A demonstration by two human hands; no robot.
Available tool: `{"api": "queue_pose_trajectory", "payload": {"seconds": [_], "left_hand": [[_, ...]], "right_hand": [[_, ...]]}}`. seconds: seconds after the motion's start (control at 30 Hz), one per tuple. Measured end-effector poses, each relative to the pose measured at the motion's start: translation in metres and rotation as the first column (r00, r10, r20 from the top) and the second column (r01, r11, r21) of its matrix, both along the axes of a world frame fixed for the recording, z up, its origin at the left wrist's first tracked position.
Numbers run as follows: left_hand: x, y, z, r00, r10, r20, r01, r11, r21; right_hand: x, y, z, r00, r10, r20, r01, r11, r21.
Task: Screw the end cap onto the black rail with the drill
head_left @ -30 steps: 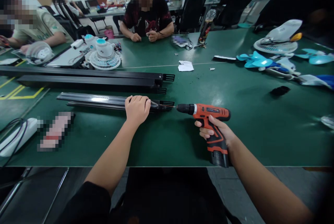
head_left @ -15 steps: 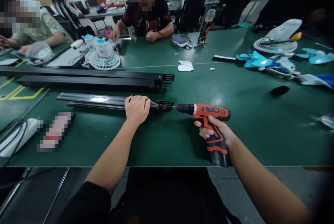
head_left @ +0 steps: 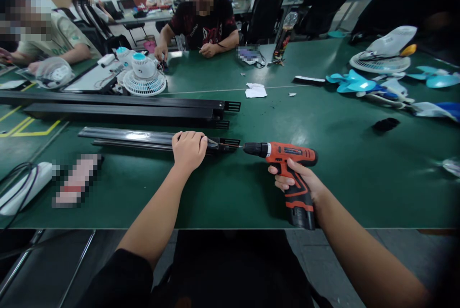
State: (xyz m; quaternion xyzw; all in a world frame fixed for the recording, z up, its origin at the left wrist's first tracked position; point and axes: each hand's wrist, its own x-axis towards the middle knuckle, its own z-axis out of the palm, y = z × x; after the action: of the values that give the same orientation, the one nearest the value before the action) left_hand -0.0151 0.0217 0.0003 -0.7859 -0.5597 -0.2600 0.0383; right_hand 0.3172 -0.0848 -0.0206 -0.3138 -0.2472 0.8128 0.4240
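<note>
My left hand (head_left: 189,150) is closed over the right part of a long black housing (head_left: 132,135) that lies on the green table; its fingertips are on the far side. A slotted black end piece (head_left: 229,143) sticks out to the right of that hand. In my right hand (head_left: 293,176) is an orange and black cordless drill (head_left: 291,153), gripped round its handle with the battery pointing down. The drill's chuck faces left, and its thin bit meets the slotted end; whether it is seated in a screw is too small to tell.
More long black housings (head_left: 125,112) lie just beyond. Fan parts (head_left: 144,80) stand at the back left, blue fan blades (head_left: 354,83) at the right. A blurred pink object (head_left: 79,178) and a white cabled piece (head_left: 27,190) are at the left. A co-worker (head_left: 203,25) sits opposite.
My hands, the drill and the black housing have stayed in place. Across the table, the co-worker's head and hands have shifted slightly.
</note>
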Motion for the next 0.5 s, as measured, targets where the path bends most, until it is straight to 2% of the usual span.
{"api": "queue_pose_trajectory", "payload": {"seconds": [0.5], "left_hand": [[0.0028, -0.0005, -0.0027, 0.999, 0.034, 0.013, -0.034, 0.998, 0.048]], "right_hand": [[-0.0011, -0.0006, 0.0002, 1.000, -0.009, 0.026, 0.010, 1.000, -0.004]]}}
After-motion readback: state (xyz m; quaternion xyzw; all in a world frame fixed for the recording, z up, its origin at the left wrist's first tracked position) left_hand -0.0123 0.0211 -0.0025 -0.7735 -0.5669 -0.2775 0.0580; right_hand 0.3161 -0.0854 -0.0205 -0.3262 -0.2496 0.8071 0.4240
